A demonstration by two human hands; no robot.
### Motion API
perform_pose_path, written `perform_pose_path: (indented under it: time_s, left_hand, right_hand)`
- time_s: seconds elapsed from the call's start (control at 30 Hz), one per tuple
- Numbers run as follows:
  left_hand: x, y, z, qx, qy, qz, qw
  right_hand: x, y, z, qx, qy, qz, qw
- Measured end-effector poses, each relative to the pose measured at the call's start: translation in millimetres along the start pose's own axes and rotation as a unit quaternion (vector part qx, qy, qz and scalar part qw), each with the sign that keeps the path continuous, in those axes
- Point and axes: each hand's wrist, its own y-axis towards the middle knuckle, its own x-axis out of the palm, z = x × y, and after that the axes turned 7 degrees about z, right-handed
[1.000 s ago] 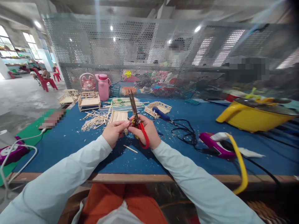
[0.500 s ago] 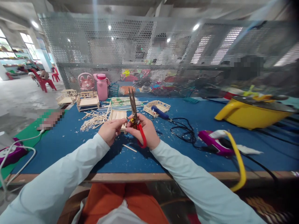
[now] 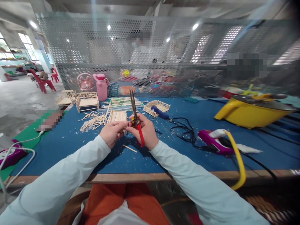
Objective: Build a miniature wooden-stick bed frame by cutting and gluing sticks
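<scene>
Right hand (image 3: 148, 133) has its grip clamped on red-handled metal scissors (image 3: 133, 106), blades upward; left hand (image 3: 111, 132) (cannot tell its grip) is just beside, above the blue worktop (image 3: 180, 153).

Red-handled scissors (image 3: 140, 132) in the right hand (image 3: 148, 134), left hand (image 3: 111, 132) close beside, slatted stick piece (image 3: 117, 115) just beyond

Scissors (image 3: 134, 113): one pair. Hands at the scissors: two, one left hand (image 3: 112, 132) and one right hand (image 3: 148, 132). Wooden models (image 3: 87, 103): four, three left of the scissors, one right. Loose stick (image 3: 129, 148): one, nearer than the scissors. Flask (image 3: 102, 89): one, beyond and left of them. Pot (image 3: 255, 115): one, far right. Purple blocks (image 3: 215, 143): two, one either side. Red chairs (image 3: 42, 82): at least two, far left.
</scene>
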Motion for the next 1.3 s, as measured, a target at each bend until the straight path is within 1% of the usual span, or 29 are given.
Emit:
perform_pose_path:
  time_s: [0.17, 0.27, 0.37, 0.47, 0.6, 0.7, 0.77, 0.87, 0.97, 1.07, 1.13, 1.23, 1.3]
  left_hand:
    - [-1.9, 3, -4, 0.027, 0.023, -0.009, 0.999]
    - [-4.1, 6, -7, 0.059, 0.038, -0.016, 0.997]
    - [-6.6, 8, -8, 0.086, 0.076, -0.021, 0.993]
    - [-8.2, 7, -6, 0.120, 0.135, -0.017, 0.983]
    - [-8.2, 3, -4, 0.176, 0.208, -0.004, 0.962]
    - [-8.2, 2, -4, 0.190, 0.229, 0.000, 0.955]
    - [-8.5, 4, -5, 0.188, 0.218, 0.001, 0.958]
    - [-8.9, 7, -6, 0.178, 0.184, -0.003, 0.967]
    - [-8.2, 9, -6, 0.170, 0.165, -0.013, 0.971]
    - [-6.9, 8, -5, 0.185, 0.175, -0.017, 0.967]
    - [-6.8, 8, -6, 0.200, 0.189, -0.017, 0.961]
    - [-8.2, 9, -8, 0.206, 0.192, -0.021, 0.959]
    - [-9.7, 11, -10, 0.217, 0.190, -0.032, 0.957]
  right_hand:
    - [0, 0, 3, 0.017, -0.003, 0.004, 1.000]
    - [-1, 1, 3, 0.014, -0.014, 0.002, 1.000]
    - [-2, 1, 4, 0.005, -0.026, -0.003, 1.000]
    - [-3, 2, 6, 0.000, -0.037, 0.002, 0.999]
    - [-4, 3, 12, -0.010, -0.060, 0.001, 0.998]
    - [-5, 3, 13, -0.026, -0.084, -0.004, 0.996]
    - [-7, 4, 9, -0.039, -0.096, -0.025, 0.994]
    - [-17, 7, 1, -0.070, -0.124, -0.074, 0.987]
    - [-33, 10, -7, -0.113, -0.208, -0.101, 0.966]
    - [-49, 12, -11, -0.174, -0.306, -0.115, 0.929]
    - [-57, 13, -15, -0.206, -0.353, -0.135, 0.902]
    - [-62, 12, -22, -0.228, -0.407, -0.177, 0.867]
    - [-62, 11, -26, -0.232, -0.431, -0.195, 0.850]
